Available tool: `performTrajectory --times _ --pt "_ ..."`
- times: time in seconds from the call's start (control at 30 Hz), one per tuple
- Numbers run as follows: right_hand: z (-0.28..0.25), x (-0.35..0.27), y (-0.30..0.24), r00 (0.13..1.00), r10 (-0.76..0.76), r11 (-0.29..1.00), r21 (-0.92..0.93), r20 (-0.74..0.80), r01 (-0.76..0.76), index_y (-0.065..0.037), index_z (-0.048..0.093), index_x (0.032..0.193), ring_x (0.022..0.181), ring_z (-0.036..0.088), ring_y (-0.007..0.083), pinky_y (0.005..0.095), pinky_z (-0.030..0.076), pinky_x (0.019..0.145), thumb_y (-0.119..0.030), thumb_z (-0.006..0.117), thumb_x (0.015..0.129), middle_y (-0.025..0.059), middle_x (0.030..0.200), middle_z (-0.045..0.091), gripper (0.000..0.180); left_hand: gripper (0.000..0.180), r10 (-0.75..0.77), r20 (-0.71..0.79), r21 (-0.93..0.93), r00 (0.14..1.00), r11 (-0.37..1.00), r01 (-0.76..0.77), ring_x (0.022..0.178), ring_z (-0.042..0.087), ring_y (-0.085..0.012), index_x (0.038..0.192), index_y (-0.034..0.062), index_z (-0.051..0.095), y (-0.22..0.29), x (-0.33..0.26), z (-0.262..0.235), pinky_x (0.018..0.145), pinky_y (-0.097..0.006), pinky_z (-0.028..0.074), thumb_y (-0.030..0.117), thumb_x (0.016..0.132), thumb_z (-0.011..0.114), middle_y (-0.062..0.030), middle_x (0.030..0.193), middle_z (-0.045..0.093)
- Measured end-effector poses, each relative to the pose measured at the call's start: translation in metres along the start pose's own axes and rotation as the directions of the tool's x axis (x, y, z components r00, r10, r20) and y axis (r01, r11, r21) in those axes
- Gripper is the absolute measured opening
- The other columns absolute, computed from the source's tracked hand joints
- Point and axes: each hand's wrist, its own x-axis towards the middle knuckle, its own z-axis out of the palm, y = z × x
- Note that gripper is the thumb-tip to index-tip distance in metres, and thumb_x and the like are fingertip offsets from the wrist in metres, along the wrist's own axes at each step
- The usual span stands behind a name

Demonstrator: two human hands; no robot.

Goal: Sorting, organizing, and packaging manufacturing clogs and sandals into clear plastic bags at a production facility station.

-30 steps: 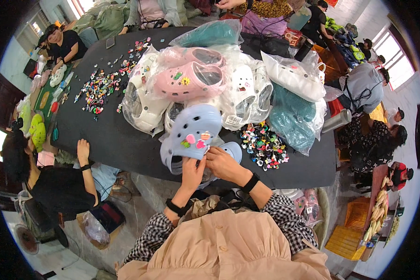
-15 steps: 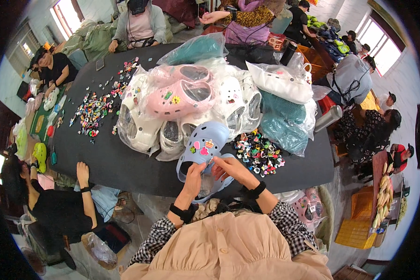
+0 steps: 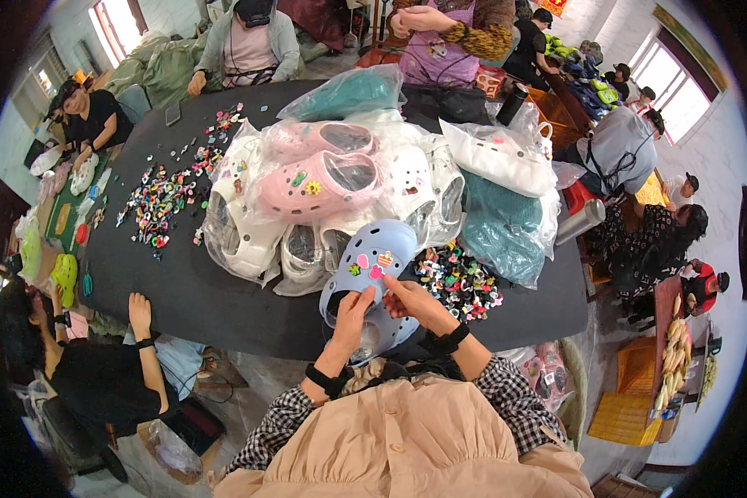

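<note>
Table: large, dark, oval; carries all stock listed below; near edge runs just in front of the wearer.

Bagged clogs: heap of pink and white clogs in clear plastic bags at the table's centre; teal bundles in plastic lie to its right and behind. How many pairs are in the heap cannot be told through the wrapping.

Loose charms, far pile: multicoloured scatter on the left half of the table, well apart from the hands.

Light blue clog: unbagged, at the near table edge, toe pointing away and tilted up; several small charms sit on its upper. Heel end hidden behind the hands. A second blue clog lies under it, mostly covered.

Loose charms, near pile: small heap just right of the blue clog.

Left hand: forearm rises from the lower edge, dark wristband; fingers wrapped on the clog's near left side, holding it.

Right hand: dark wristband, checked cuff; fingertips drawn together on the clog's upper near the charms. Whether they pinch a charm cannot be told.
</note>
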Motion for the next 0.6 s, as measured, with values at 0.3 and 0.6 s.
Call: performTrajectory --times 0.3,0.6 --pt "-0.011 0.002 0.023 0.942 -0.291 0.956 0.011 0.166 0.293 -0.001 0.063 0.092 0.069 0.062 0.0104 0.0242 0.051 0.064 -0.034 0.052 0.099 0.0038 0.081 0.065 0.036 0.026 0.038 -0.03 0.092 0.999 0.995 -0.035 0.088 0.053 -0.0098 0.1 0.0012 0.063 -0.012 0.002 -0.005 0.082 -0.027 0.04 0.026 0.097 0.056 -0.0014 0.096 0.062" --pt "-0.007 0.001 0.032 0.829 -0.537 0.799 -0.219 0.16 0.56 0.003 0.064 0.094 0.069 0.066 0.0139 0.0283 0.053 0.065 -0.022 0.051 0.1 0.0082 0.077 0.069 0.029 0.024 -0.011 -0.032 -0.141 0.999 0.99 0.006 0.092 0.056 -0.0136 0.105 -0.0001 0.063 -0.005 -0.005 0.0 0.087 -0.03 0.04 0.022 0.097 0.055 -0.004 0.102 0.065"
